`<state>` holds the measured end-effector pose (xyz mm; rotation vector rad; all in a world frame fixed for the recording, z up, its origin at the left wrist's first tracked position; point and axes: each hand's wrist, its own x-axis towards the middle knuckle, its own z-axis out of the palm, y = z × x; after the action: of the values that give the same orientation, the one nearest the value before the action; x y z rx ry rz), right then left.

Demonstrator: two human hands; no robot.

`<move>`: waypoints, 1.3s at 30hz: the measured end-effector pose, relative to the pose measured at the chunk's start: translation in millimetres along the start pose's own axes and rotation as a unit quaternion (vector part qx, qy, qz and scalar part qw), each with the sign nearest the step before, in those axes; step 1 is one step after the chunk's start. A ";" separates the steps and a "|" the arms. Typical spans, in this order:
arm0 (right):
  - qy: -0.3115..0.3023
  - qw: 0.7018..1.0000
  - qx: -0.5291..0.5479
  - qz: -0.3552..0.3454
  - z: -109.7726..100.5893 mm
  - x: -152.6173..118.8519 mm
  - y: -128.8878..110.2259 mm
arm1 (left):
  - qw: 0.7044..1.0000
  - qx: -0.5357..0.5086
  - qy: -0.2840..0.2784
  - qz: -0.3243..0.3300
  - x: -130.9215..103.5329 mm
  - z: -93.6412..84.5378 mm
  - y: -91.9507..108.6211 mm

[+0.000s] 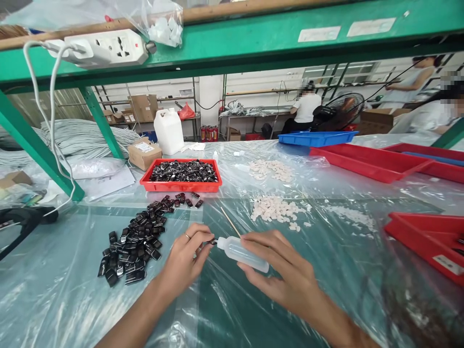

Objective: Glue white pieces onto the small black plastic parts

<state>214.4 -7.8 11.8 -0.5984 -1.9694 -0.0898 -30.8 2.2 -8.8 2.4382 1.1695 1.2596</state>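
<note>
My left hand (189, 254), with a ring on one finger, pinches a small black part (213, 241) at its fingertips; most of the part is covered by the fingers. My right hand (281, 263) is wrapped around a translucent squeeze bottle (244, 253), tilted so its nozzle meets or nearly meets the black part. Left of my hands lies a loose pile of similar black parts (136, 244) with shiny faces. Just behind the bottle a thin wooden stick (230, 221) rests on the sheet. Small off-white pieces (275, 210) are heaped beyond my right hand.
A red tray (181, 186) full of black parts stands behind the pile, near a cardboard box (145, 153) and white jug (169, 131). Red trays (427, 237) and a blue tray (317, 139) sit right. A green beam (232, 41) with a power strip (116, 47) crosses above. People sit farther back.
</note>
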 end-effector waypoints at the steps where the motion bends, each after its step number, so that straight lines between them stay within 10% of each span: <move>1: -0.004 1.000 0.002 -0.001 -1.1 0.9 0.1 | 1.000 0.001 0.001 0.001 0.4 -0.4 0.8; 22: -0.029 0.997 -0.059 -0.046 -8.7 0.8 -4.0 | 1.000 0.008 -0.015 -0.002 -0.3 -1.0 3.3; 27: -0.031 0.991 0.066 0.113 -4.8 2.8 3.9 | 1.000 -0.002 -0.017 -0.010 2.7 -0.4 5.1; 39: -0.063 0.871 0.249 0.420 7.0 10.9 13.5 | 0.993 -0.052 -0.020 -0.108 6.2 -1.0 -3.5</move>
<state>210.9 10.2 15.3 -1.0651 -1.5905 0.9856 -31.5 8.7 -5.9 2.1847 1.2834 1.1723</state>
